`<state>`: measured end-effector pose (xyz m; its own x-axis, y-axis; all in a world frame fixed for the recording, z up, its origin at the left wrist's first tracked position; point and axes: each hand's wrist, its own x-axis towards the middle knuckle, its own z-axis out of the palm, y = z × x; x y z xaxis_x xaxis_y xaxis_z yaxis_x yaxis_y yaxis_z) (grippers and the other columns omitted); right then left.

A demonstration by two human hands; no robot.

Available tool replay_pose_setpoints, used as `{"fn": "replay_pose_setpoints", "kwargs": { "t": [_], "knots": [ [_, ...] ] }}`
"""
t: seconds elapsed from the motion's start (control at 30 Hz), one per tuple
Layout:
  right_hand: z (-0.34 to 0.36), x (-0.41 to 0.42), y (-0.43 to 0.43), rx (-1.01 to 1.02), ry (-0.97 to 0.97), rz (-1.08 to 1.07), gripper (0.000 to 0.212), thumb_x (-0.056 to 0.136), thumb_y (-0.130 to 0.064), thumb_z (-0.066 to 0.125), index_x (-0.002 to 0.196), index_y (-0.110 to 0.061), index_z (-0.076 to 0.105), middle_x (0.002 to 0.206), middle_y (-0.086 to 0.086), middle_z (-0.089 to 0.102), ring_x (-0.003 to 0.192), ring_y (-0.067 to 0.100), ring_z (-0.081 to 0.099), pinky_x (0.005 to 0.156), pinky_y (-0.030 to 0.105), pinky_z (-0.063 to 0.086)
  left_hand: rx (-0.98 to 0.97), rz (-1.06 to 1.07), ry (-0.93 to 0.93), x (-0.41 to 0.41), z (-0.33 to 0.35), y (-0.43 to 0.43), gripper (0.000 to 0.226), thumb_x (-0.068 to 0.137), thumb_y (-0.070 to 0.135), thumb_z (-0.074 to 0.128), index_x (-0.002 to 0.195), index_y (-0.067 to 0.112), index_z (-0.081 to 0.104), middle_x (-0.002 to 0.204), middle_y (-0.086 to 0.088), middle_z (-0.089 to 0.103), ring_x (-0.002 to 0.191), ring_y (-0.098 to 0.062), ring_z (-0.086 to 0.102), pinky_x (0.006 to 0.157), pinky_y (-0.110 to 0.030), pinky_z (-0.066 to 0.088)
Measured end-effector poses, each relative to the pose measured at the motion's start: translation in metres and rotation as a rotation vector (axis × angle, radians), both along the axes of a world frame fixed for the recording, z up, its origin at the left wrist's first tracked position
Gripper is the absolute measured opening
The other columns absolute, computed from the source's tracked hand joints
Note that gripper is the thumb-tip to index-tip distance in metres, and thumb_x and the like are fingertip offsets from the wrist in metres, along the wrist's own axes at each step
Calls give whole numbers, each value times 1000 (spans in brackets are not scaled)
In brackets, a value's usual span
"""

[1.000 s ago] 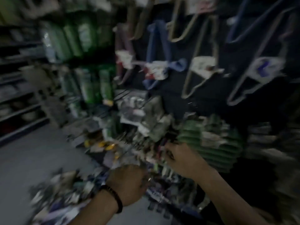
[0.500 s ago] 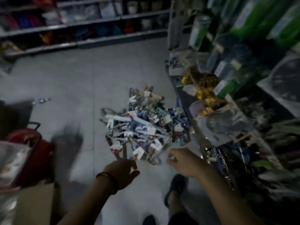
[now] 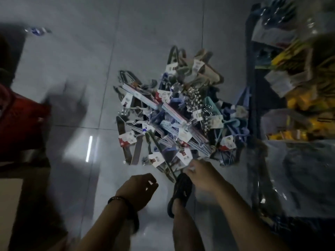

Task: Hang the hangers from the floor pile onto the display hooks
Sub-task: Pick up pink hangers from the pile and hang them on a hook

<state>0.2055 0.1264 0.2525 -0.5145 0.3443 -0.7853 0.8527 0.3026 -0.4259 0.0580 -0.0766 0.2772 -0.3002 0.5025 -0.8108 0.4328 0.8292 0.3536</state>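
At the far left edge you have a red container [image 3: 20, 120], blurred, standing on the tiled floor [image 3: 145, 24]. Beyond it, near the upper left, a small blue-and-white wrapper [image 3: 37, 30] lies alone on the tiles. A bright streak of reflected light [image 3: 89, 148] marks the floor between the red container and the pile. Your left hand [image 3: 139, 189], with a dark bracelet [image 3: 117, 199] on the wrist, hangs above the floor just short of the pile's near edge; its fingers are loosely curled and nothing shows in them. The hanger pile [image 3: 174, 120] lies on the floor at centre frame, a tangled heap of blue, grey and beige hangers in bundles, with white card tags and metal hooks showing. Your sandalled foot [image 3: 181, 189] is planted on the floor at the near edge of the pile, between your two hands. Your right hand [image 3: 201, 176] reaches to the near right edge of the pile, fingertips at a tagged bundle; motion blur means you cannot tell whether it is pinching anything. To the right, the display shelf [image 3: 252, 87] carries yellow packaged goods [image 3: 299, 98].
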Motion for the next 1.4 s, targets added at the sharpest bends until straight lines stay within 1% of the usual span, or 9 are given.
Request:
{"fn": "replay_pose_setpoints", "kwargs": {
  "t": [0.23, 0.43, 0.6, 0.73, 0.87, 0.97, 1.13, 1.27, 1.4],
  "knots": [
    [-204, -61, 105, 223, -104, -95, 28, 97, -25, 68, 119, -9, 61, 107, 13, 66, 93, 30, 67, 59, 26, 44, 82, -50, -83, -19, -192, 99, 35, 105, 39, 54, 137, 26, 61, 133, -1, 66, 117, -18, 63, 100, -34, 54],
    [-343, -92, 111, 344, -141, -101, 66, 85, -28, 81, 139, -8, 49, 133, 17, 59, 109, 34, 64, 80, 36, 58, 131, -86, -104, -44, -295, 124, 37, 108, 31, 49, 141, 20, 59, 137, -4, 65, 121, -22, 62, 102, -40, 55],
    [-388, -102, 88, 507, -167, -123, 64, 90, -40, 76, 140, -9, 51, 143, 17, 53, 125, 39, 56, 103, 53, 47, 108, 15, -113, -46, -334, 113, 27, 107, 30, 53, 127, 17, 67, 126, -3, 69, 110, -21, 66, 91, -32, 55],
    [-384, -85, 80, 423, -131, -180, 67, 82, -57, 77, 128, -13, 57, 118, 10, 68, 99, 32, 69, 83, 42, 59, 108, 128, -160, -37, -339, 105, 28, 104, 38, 56, 124, 21, 67, 121, 2, 71, 103, -15, 64, 84, -27, 48],
    [-333, -91, 81, 393, 68, -154, 32, 84, -50, 77, 97, -23, 65, 93, -3, 68, 77, 17, 66, 63, 36, 61, 133, 216, -214, -42, -327, 109, 34, 107, 35, 54, 128, 11, 65, 127, -5, 69, 111, -24, 65, 94, -36, 53],
    [-292, -92, 74, 497, 167, -133, 35, 80, -53, 78, 95, -23, 65, 96, -3, 65, 77, 14, 64, 59, 28, 56, 236, 647, -498, -47, -314, 117, 33, 104, 39, 58, 131, 19, 57, 127, -10, 66, 103, -24, 66, 96, -51, 55],
    [-265, -90, 38, 599, 273, -93, 48, 73, -31, 87, 114, -17, 65, 122, 3, 55, 96, 19, 62, 70, 28, 58, 347, 1290, -956, -66, -297, 129, 76, 85, 83, 46, 140, 32, 60, 136, -1, 69, 125, -32, 65, 102, -54, 52],
    [-272, -93, 4, 549, 391, 12, 69, 74, -9, 86, 136, -23, 57, 132, 4, 45, 110, 20, 59, 81, 28, 60, 463, 1328, -1027, -80, -300, 122, 79, 83, 81, 54, 139, 25, 64, 142, -19, 63, 130, -49, 59, 113, -68, 41],
    [-284, -104, -10, 518, 532, -106, 74, 80, 1, 82, 144, -17, 49, 140, 10, 39, 122, 19, 54, 99, 25, 54, 592, 1353, -1048, -110, -312, 115, 82, 82, 80, 55, 147, 31, 54, 146, -16, 60, 126, -43, 61, 104, -57, 50]
  ]
}}
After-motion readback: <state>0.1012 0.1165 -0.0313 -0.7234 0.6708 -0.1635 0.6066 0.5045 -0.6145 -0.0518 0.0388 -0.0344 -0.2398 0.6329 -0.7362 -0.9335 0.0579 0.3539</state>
